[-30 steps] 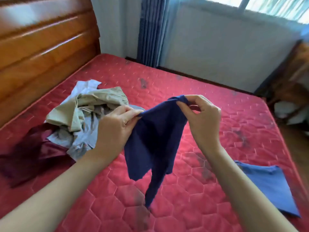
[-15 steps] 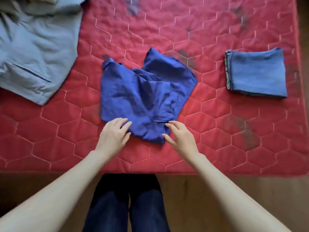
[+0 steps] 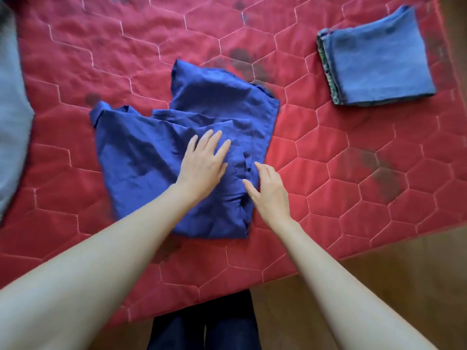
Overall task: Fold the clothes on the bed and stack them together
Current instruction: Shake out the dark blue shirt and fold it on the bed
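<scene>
A dark blue garment [image 3: 177,152] lies crumpled and only roughly spread on the red quilted bed [image 3: 353,152], close to the near edge; its layers overlap unevenly and several creases run through the middle, so I judge it not yet folded, only laid out for smoothing. The left hand [image 3: 204,162] rests flat on the middle of the cloth, fingers straight and a little spread, gripping nothing; the right hand [image 3: 267,188] sits at the garment's right edge, fingers extended and touching the fabric, also holding nothing that I can make out. Further back and to the right, well apart from the dark garment, a lighter blue folded garment [image 3: 379,59] lies as a neat rectangle, with what looks like a patterned layer showing at its left edge, so the stack may already have more than one piece; that much of the task seems done. At the far left edge a grey garment [image 3: 12,122] is partly in view, unfolded as far as can be told; it and the dark blue piece are left to fold and add to the stack.
</scene>
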